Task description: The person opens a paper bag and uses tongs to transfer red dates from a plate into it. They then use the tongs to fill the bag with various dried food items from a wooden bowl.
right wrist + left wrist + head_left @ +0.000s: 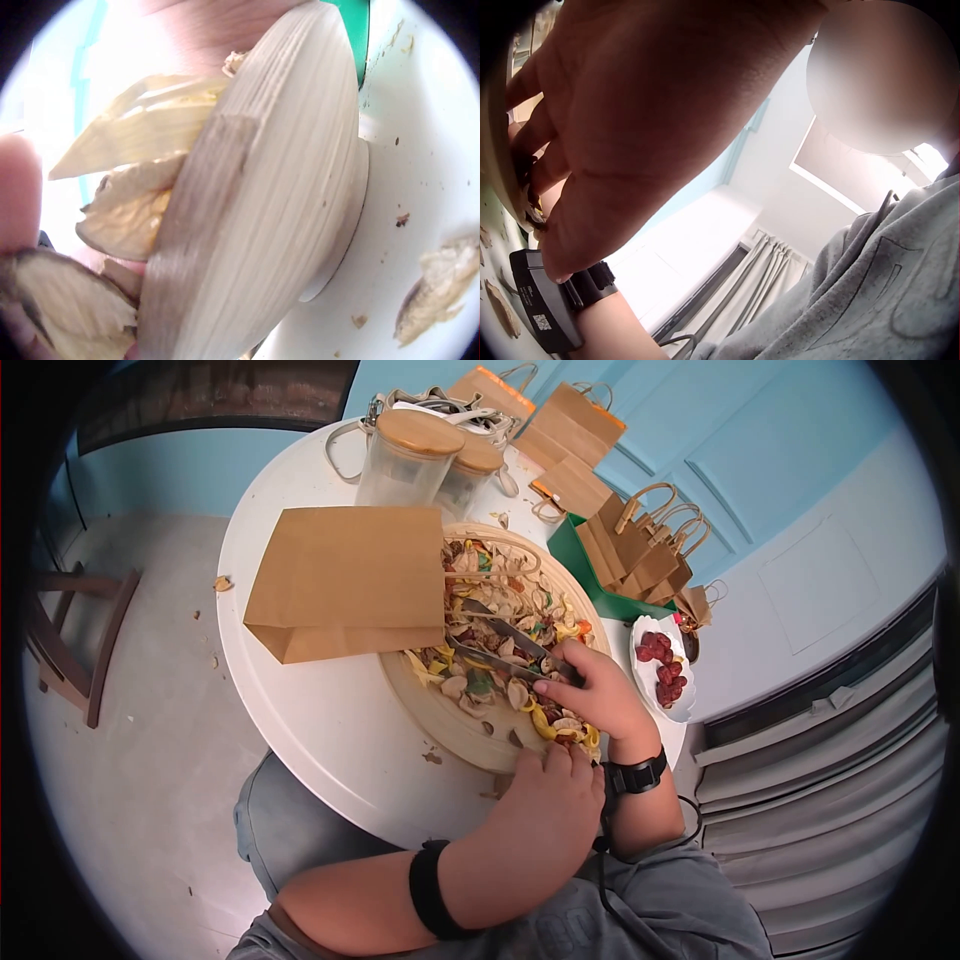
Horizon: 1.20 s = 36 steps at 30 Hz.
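Note:
A pair of metal tongs [515,665] lies in the grip of my right hand [605,695], its arms reaching into dried potpourri [500,600] of pale slices, yellow strips and green bits. The mix fills a broad shallow wooden bowl [420,705]. At the bowl's near rim are the fingers of my left hand [550,805], bent over the edge. Between them I cannot tell whether a piece is pinched. In the right wrist view, a dark-edged dried slice [71,304] sits beside a fingertip. A brown paper bag [345,575] lies on its side, its mouth over the potpourri.
Two clear jars with wooden lids [420,432] stand at the back of the white round table [290,705]. A green bin [605,600] of small paper bags is to the right, near a white dish [683,710] of dark red pieces. Larger bags [575,425] stand behind.

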Motion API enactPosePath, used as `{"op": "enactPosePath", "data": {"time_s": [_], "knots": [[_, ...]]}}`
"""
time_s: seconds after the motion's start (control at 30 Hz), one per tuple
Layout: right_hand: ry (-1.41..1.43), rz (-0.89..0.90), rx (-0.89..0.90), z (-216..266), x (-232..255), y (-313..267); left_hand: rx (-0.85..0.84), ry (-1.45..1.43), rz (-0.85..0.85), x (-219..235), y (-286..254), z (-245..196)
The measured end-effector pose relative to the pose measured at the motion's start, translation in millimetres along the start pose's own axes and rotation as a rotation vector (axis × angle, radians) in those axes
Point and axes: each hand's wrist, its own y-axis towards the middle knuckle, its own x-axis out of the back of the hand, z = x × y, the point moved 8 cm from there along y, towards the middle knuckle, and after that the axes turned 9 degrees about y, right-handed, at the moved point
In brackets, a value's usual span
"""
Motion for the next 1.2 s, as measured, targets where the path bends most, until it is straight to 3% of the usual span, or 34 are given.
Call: {"op": "enactPosePath", "data": {"time_s": [1.2], "knots": [[0.027,0.006,-0.027,-1.9,-0.9,-0.4,0.006,0.036,0.005,-5.7,3.3,-2.7]]}}
